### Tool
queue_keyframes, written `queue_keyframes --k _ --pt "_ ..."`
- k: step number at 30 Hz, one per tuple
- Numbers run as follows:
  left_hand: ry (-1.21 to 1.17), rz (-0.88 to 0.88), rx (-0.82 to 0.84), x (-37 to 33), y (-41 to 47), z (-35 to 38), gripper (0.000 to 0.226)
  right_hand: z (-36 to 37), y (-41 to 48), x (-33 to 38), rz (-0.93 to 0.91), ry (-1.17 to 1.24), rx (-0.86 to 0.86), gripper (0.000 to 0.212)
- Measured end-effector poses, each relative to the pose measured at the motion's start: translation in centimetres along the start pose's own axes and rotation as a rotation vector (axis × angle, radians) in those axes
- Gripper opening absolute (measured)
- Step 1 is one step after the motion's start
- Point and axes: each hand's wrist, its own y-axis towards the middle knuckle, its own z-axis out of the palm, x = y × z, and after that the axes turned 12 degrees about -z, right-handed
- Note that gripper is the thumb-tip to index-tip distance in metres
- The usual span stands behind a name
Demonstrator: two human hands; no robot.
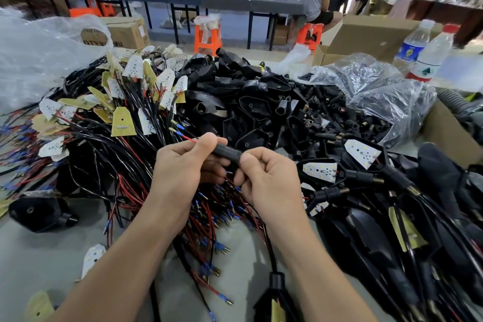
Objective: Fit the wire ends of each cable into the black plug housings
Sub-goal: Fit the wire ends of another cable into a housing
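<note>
The grey worktop (52,256) carries a heap of cables (109,138) across its left half, too many to count, and a pile of loose black housings (251,102) toward the far edge, also beyond counting. By the far right corner there is a clear bag (366,102) of small black parts and two water bottles (411,47). Near the middle, the left hand (187,165) and the right hand (266,180) each pinch one end of a single black tubular housing (226,150) with curled fingers and thumb. Its long axis runs left to right, dipping slightly toward the right hand. One red wire end (189,138) pokes out past the left thumb, so the left hand is nearer it. The next feed or pull probably follows that axis.
</note>
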Motion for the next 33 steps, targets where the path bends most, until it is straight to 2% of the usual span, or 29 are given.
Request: queue_keyframes --k 4,6,8,10,12,18,22,25,29,33 --pt "0.106 0.085 -0.112 0.2 -0.1 -0.2 0.042 0.2 -0.2 0.2 0.131 0.175 0.081 0.011" --pt "0.1 0.137 -0.186 0.3 -0.3 -0.1 0.043 0.2 -0.2 0.6 0.167 0.254 0.131 0.011" --pt "0.054 0.172 -0.239 0.3 -0.4 0.0 0.043 -0.1 -0.2 0.9 0.191 0.319 0.175 0.022" --pt "0.016 0.193 -0.26 0.1 -0.3 -0.1 0.045 -0.5 -0.1 1.0 0.192 0.281 0.24 0.023" --pt "-0.001 0.197 -0.247 -0.1 -0.2 -0.2 0.05 -0.9 0.0 1.0 0.171 0.201 0.257 0.012" --pt "0.157 0.195 -0.13 -0.2 -0.2 -0.3 0.044 -1.0 -0.1 0.6 0.052 0.045 0.201 0.015" --pt "0.178 0.269 -0.216 -0.1 -0.2 -0.6 0.041 -1.0 -0.1 0.7 0.026 0.056 0.254 0.02" --pt "0.151 0.189 -0.119 -0.1 -0.2 -0.5 0.044 -1.0 -0.1 0.6 -0.004 -0.017 0.223 0.018" --pt "0.133 0.153 -0.102 -0.1 0.0 -0.7 0.046 -1.1 0.0 0.7 0.075 0.086 0.245 0.018" --pt "0.159 0.172 -0.111 0.2 -0.1 -0.3 0.041 -1.2 0.1 0.5 0.111 0.052 0.238 0.015"
